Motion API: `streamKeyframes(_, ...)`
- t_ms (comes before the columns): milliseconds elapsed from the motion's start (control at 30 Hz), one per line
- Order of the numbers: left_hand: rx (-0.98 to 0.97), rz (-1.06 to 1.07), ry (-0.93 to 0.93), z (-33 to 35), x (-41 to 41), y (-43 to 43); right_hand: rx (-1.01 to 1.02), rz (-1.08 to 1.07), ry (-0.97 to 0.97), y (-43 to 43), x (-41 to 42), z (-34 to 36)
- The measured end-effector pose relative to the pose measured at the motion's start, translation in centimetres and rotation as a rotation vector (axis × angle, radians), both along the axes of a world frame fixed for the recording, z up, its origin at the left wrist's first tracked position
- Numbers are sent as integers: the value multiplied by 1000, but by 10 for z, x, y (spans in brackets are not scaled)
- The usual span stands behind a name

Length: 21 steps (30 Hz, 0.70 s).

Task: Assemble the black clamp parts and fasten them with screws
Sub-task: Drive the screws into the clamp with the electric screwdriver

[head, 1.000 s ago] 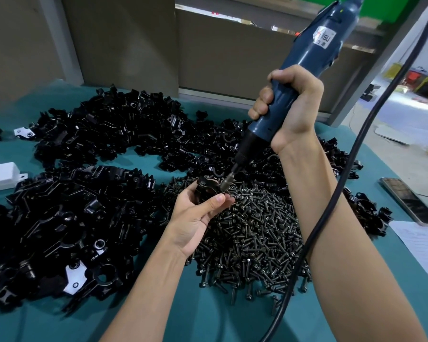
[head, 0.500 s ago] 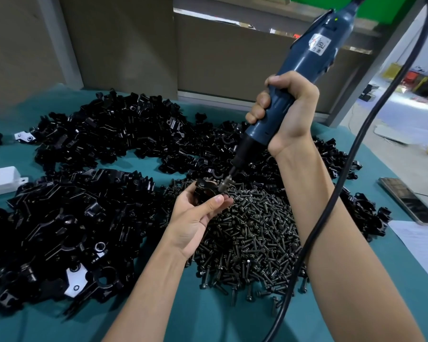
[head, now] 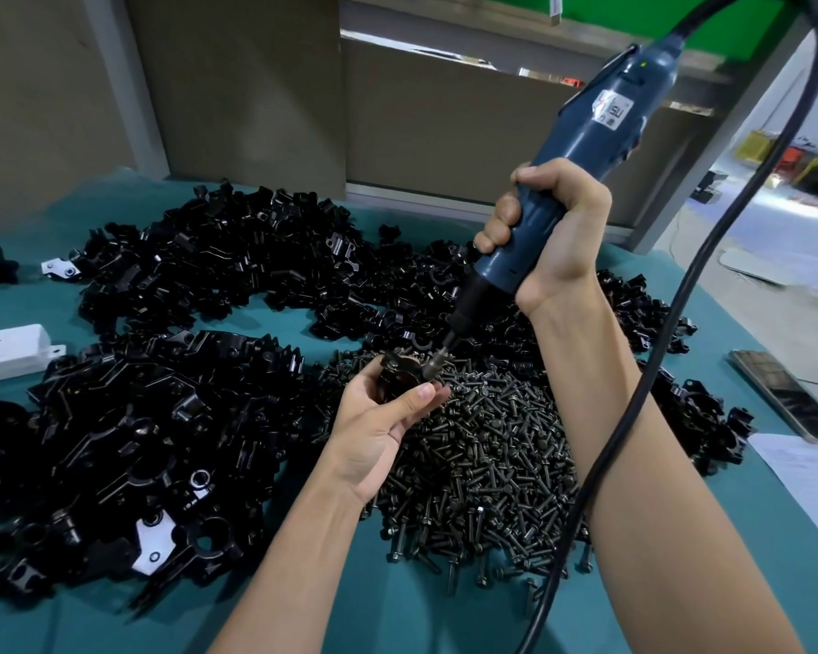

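Movement over the last second is slight: the right hand [head: 556, 238] stays wrapped round the blue electric screwdriver [head: 586, 134], its bit still at the right edge of the black clamp [head: 397, 376]. The left hand [head: 374, 429] keeps gripping that clamp above the screw pile [head: 492, 474] (clear of the surface [head: 780, 559]). This screw is probably mid-drive, not yet seated.

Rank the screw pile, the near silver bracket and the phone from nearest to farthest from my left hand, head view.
1. The screw pile, beside and beneath the left hand.
2. The silver bracket, lower left among the black parts.
3. The phone, far right.
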<state>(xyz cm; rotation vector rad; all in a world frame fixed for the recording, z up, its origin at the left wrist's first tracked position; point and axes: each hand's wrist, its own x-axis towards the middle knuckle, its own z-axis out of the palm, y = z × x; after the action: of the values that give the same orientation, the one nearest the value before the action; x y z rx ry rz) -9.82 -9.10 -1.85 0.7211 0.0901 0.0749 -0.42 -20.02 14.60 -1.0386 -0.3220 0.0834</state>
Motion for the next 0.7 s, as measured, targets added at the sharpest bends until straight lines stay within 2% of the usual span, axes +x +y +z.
streamKeyframes(167,3,-111,-31,-1,1,-2,7,48,-30,-8,-5,0)
streamKeyframes(300,29,-179,-79,-2,0,-9,13,188,-97,-18,-8,8)
streamKeyframes(467,45,-119,-81,-1,-1,-6,31,267,-139,-19,-7,8)
streamKeyframes(533,130,-115,-96,1,-2,-1,103,431,-161,-23,-4,4)
streamKeyframes(633,267,-203,-133,3,-5,-1,271,901,-184,-36,1,1)
streamKeyframes(700,317,-231,-137,2,-6,-6,267,968,-231,-48,3,3)
